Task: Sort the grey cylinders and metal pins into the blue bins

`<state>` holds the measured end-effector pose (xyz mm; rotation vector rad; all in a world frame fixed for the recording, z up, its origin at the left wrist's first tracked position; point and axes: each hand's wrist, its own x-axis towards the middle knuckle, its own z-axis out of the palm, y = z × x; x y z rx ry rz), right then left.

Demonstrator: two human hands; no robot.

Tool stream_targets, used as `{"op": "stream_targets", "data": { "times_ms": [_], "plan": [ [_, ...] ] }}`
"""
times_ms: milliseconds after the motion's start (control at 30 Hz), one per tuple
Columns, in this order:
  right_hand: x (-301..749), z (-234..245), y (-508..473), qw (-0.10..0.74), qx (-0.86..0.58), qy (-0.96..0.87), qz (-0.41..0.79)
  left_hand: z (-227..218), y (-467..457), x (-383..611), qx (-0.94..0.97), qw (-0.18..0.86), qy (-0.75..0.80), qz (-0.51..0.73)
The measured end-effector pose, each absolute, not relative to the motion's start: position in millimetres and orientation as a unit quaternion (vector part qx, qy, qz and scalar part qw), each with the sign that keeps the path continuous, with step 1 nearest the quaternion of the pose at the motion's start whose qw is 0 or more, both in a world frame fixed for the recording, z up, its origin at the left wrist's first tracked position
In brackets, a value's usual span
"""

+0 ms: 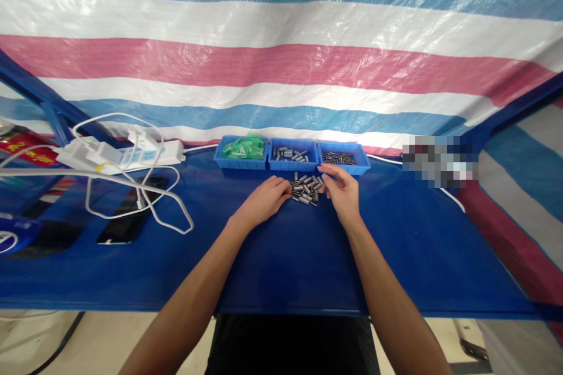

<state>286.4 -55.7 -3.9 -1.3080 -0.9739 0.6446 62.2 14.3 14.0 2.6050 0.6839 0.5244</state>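
Note:
A pile of small grey metal cylinders and thin brass-coloured screws or pins (307, 188) lies on the blue table, between my two hands. At its left edge, my left hand (266, 199) rests palm down with the fingers curled together; what the fingertips hold, if anything, is hidden. My right hand (344, 192) is over the pile's right edge, index finger and thumb curved and a little apart, with nothing visible between them. Behind the pile stand three blue bins in a row: one with green plastic packets (244, 146), a middle bin (294, 166) with grey cylinders, and a right bin (358, 167) with thin metal pins or screws.
On the left are a white power strip (169, 153) with chargers, looped white cables (176, 228), a dark phone (121, 228) and a red package (26, 143). A blurred object (440, 161) sits at the back right. Striped sheeting (281, 64) hangs behind the table (290, 281).

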Motion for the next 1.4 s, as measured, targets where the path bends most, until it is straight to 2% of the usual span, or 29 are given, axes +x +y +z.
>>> {"op": "stream_targets", "data": {
  "times_ms": [300, 433, 600, 767, 967, 1400],
  "plan": [
    [281, 2, -57, 0.626, -0.555, -0.44, 0.326, 13, 13, 62, 0.845, 0.276, 0.261, 0.375],
    [277, 4, -58, 0.605, -0.55, -0.454, 0.355, 14, 10, 66, 0.808, 0.339, 0.288, 0.387],
    [274, 8, -60, 0.572, -0.548, -0.48, 0.377, 11, 5, 73, 0.725, 0.468, 0.316, 0.393],
    [271, 13, -63, 0.556, -0.551, -0.48, 0.396, 10, 3, 77, 0.656, 0.572, 0.294, 0.394],
    [268, 15, -64, 0.55, -0.531, -0.49, 0.42, 16, 3, 78, 0.651, 0.596, 0.268, 0.387],
    [267, 15, -65, 0.551, -0.494, -0.486, 0.465, 14, 2, 75, 0.712, 0.564, 0.247, 0.338]
  ]
}}
